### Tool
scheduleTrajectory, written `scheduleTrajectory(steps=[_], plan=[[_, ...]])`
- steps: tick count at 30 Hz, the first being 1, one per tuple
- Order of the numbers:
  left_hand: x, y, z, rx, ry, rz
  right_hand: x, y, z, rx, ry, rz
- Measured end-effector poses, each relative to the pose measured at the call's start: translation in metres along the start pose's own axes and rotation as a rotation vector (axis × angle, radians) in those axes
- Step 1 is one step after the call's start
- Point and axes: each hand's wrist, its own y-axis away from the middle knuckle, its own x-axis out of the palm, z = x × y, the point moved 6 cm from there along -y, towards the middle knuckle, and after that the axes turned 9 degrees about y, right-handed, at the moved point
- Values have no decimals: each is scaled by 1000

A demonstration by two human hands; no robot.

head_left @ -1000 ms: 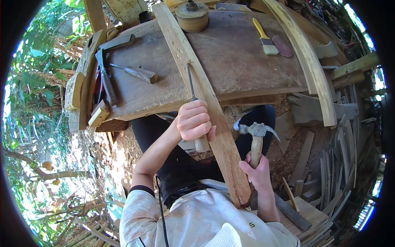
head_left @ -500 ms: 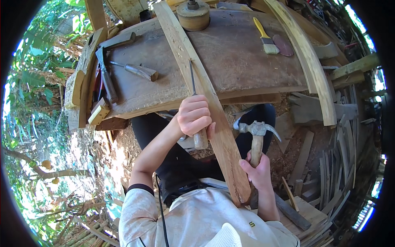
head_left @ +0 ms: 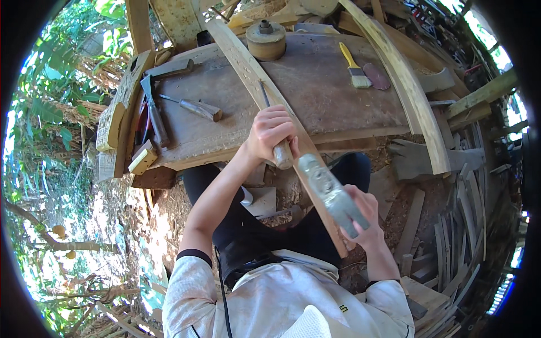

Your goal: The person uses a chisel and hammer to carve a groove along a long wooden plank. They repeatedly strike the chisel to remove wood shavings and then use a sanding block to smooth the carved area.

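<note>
l grip (head_left: 273,132) is holding chisel (head_left: 283,155) by handle, tip at plank (head_left: 239,56) lying across worktop (head_left: 321,79), r grip (head_left: 365,211) is holding hammer (head_left: 327,188), prob rigid n head-heavy, best held low on handle imo.

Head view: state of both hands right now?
Left hand: closed around the wooden-handled chisel.
Right hand: closed, holding the claw hammer; its grip is partly hidden by the hammer's head.

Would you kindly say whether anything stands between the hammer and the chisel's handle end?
Nothing visible does: a narrow gap separates the hammer in the right hand from the handle end protruding from the left hand.
</note>
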Motion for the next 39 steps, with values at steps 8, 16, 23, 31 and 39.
scheduleTrajectory(steps=[8, 16, 23, 31, 39], plan=[[-4, -11, 4, -29, 14, -40, -8, -11, 14, -212, -48, -61], [-15, -19, 11, -82, 27, -81, -3, -39, 29, -237, 317, -85], [-16, -20, 18, -64, 17, -64, -1, -49, 23, -245, 349, -99], [-20, -21, 26, -125, 0, -78, -1, -58, 10, -288, 345, -128], [-16, -18, 26, -158, 4, -60, -19, -69, 18, -458, 335, -169]])
